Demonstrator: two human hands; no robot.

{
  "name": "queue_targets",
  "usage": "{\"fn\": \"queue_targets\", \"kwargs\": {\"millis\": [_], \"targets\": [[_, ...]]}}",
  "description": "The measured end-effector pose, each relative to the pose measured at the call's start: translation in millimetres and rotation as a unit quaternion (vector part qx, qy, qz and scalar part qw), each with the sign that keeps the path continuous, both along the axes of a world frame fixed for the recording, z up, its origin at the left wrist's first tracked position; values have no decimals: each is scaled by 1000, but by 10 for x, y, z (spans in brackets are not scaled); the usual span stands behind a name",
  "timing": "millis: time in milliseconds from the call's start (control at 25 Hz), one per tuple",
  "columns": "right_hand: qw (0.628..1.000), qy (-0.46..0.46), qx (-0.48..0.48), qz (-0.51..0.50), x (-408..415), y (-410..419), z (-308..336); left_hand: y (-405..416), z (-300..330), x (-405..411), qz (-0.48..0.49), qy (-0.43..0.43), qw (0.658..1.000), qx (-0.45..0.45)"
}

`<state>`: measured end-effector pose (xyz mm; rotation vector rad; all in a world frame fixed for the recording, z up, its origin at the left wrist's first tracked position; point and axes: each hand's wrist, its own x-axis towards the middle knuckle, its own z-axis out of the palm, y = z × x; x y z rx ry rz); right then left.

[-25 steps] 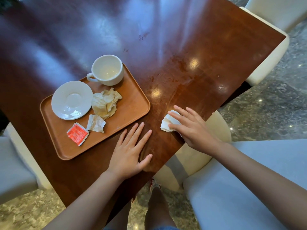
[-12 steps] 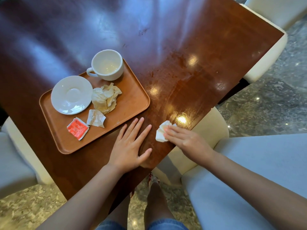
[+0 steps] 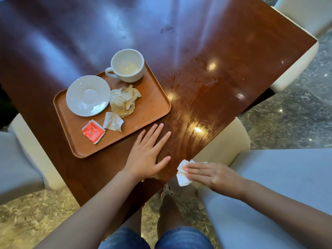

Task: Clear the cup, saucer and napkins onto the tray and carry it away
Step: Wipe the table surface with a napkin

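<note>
An orange-brown tray (image 3: 147, 106) lies on the dark wooden table (image 3: 215, 51). On it stand a white cup (image 3: 128, 65) at the far corner and a white saucer (image 3: 88, 95) to its left. A crumpled stained napkin (image 3: 124, 100), a torn white sachet (image 3: 113, 122) and a red sachet (image 3: 93, 131) also lie on the tray. My left hand (image 3: 148, 155) rests flat and open on the table just right of the tray. My right hand (image 3: 212, 174) holds a white napkin (image 3: 182, 174) at the table's near edge, partly past it.
Cream and grey chairs stand around the table: one at the right (image 3: 280, 177), one at the left (image 3: 19, 159), one at the far right corner (image 3: 305, 13). Wet streaks show on the table near the right edge. The floor is mottled stone.
My right hand has dragged the white napkin along the tabletop toward me, down to the near edge. My left hand has stayed flat beside the tray.
</note>
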<state>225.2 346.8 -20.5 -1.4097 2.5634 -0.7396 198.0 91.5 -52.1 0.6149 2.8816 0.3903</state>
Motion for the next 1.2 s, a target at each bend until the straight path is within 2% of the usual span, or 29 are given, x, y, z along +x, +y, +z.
{"fn": "queue_targets", "kwargs": {"millis": [160, 320, 400, 520, 640, 720, 880, 1040, 1200], "targets": [[970, -11, -76, -231, -275, -141, 98, -5, 9, -5, -4, -7, 1000, -1], [942, 36, -17, -334, -689, -207, 2, -7, 22, -4, -7, -13, 1000, -5], [948, 58, 7, -314, -706, -212, -77, -2, 22, -2, -5, -13, 1000, -5], [971, 89, 35, -218, -482, -175, -155, -9, 13, -2, -4, -10, 1000, -1], [991, 74, 56, -101, -123, -84, -81, -12, 20, 7, -2, -12, 1000, -5], [995, 44, 65, -65, -1, -78, -16, -10, 27, -8, -3, -14, 1000, -3], [984, -1, -22, -174, -92, -251, 125, -21, 45, -10, -8, -25, 1000, -1], [943, -6, -102, -318, -694, -641, 280, -67, 63, -25, -26, -28, 999, -7], [925, -10, -123, -358, -1219, -1152, 297, -177, 62, 22, -34, -16, 999, -17]]}}
